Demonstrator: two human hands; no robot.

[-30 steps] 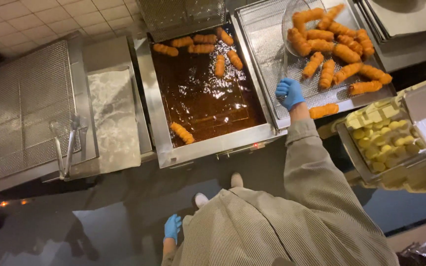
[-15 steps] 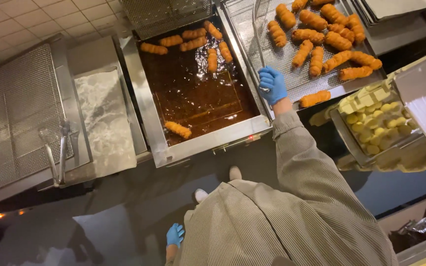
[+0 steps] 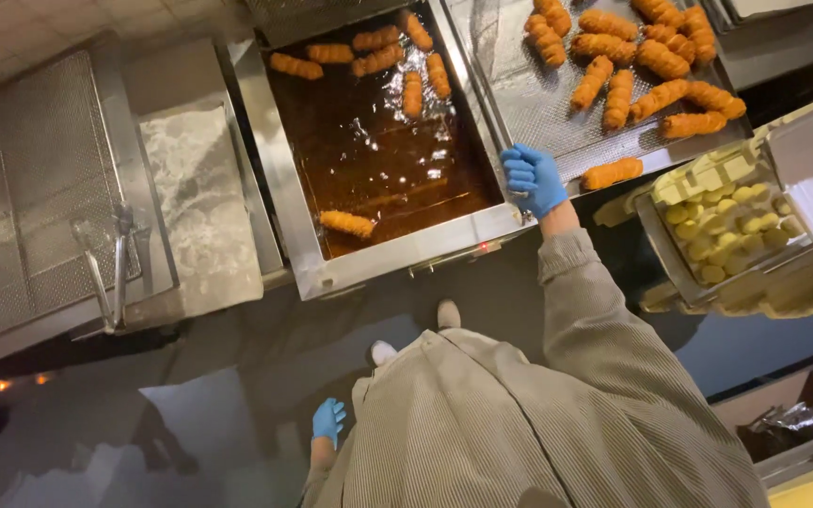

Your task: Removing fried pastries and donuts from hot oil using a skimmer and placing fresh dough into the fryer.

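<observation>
My right hand, in a blue glove, is closed around a thin metal handle at the near edge between the fryer vat and the draining tray. The handle runs away from me along the vat's right rim; its far end is hard to make out. Dark oil fills the vat, with several golden breaded rolls floating in it. More fried rolls lie on the tray's mesh. My left hand, also gloved in blue, hangs at my side over the floor, fingers loose and holding nothing.
A metal tray of pale yellow pieces stands to the right. At the left is a mesh-covered vat with metal tongs on its edge. The dark floor looks wet, and my shoes stand close to the fryer front.
My right hand has drawn back from over the fried rolls on the tray to the near edge beside the vat. The left hand still hangs at my side.
</observation>
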